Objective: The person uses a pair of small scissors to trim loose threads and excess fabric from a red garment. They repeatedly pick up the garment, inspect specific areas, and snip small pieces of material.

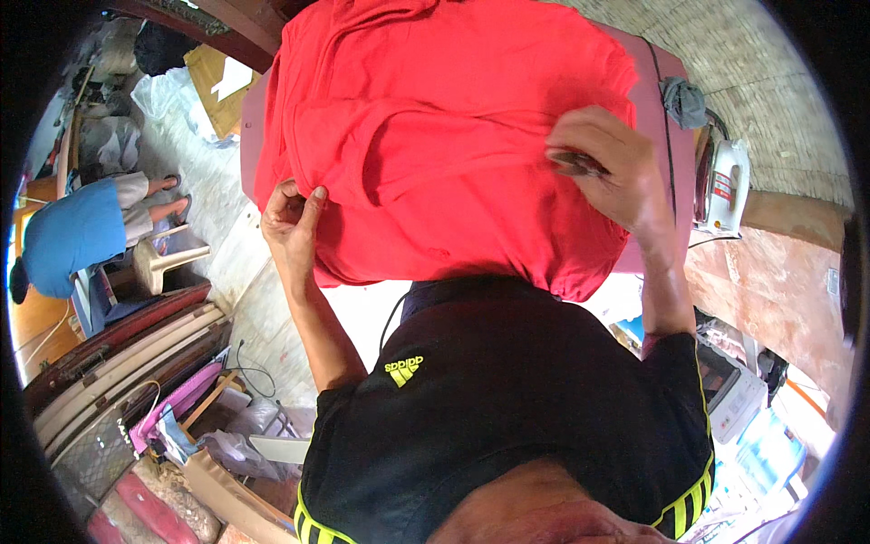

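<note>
A large red cloth [435,199], perhaps a garment, lies rumpled over a pink board [657,82] in front of me. My left hand [292,220] is closed at the cloth's left edge, pinching it between thumb and fingers. Over the cloth's right side, my right hand [607,163] has its fingers curled together beside the end of a long raised fold. What those fingers hold, if anything, is hidden. The fold runs across the cloth between the two hands.
To the right stands a white iron [728,186], near a grey rag [683,102] at the board's edge. At left, another person in a blue shirt [77,227] is beside a plastic stool [163,258]. Stacked boards [127,358] lie at lower left, and a white appliance [739,399] stands at lower right.
</note>
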### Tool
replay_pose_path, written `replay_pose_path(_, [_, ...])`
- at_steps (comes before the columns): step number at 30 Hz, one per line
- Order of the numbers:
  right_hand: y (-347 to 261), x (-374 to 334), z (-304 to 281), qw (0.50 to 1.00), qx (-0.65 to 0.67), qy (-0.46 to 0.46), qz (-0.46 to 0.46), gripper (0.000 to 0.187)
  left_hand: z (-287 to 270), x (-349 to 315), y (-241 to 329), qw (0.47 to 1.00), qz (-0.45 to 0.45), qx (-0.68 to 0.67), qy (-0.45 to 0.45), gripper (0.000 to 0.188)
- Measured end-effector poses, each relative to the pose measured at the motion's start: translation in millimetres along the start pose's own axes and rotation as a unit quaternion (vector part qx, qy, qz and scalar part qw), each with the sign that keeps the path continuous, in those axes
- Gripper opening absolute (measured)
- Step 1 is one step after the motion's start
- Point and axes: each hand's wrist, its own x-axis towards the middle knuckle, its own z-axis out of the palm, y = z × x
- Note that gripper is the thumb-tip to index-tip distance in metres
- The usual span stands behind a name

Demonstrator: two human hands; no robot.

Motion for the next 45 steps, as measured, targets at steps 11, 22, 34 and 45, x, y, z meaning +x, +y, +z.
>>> replay_pose_path(11, [-13.4, 15.6, 30.5, 0.996, 0.043, 0.024, 0.069, 0.022, 5.9, -4.1, 8.2, 0.994, 0.041, -0.098, -0.017, 0.007])
replay_pose_path(22, [-56.2, 54.1, 131.4, 0.912, 0.388, -0.068, 0.114, 0.021, 31.7, 46.7, 70.8, 0.976, 0.095, -0.168, -0.105, 0.004])
replay_pose_path(34, [-48.9, 99.2, 99.7, 0.871, 0.466, 0.008, 0.158, 0.045, 62.2, 79.9, 82.1, 0.952, 0.137, -0.222, -0.157, 0.037])
replay_pose_path(45, [-11.6, 107.1, 95.3, 0.882, 0.445, 0.004, 0.155, 0.028, 51.1, 47.3, 67.9, 0.966, 0.089, -0.189, -0.152, 0.068])
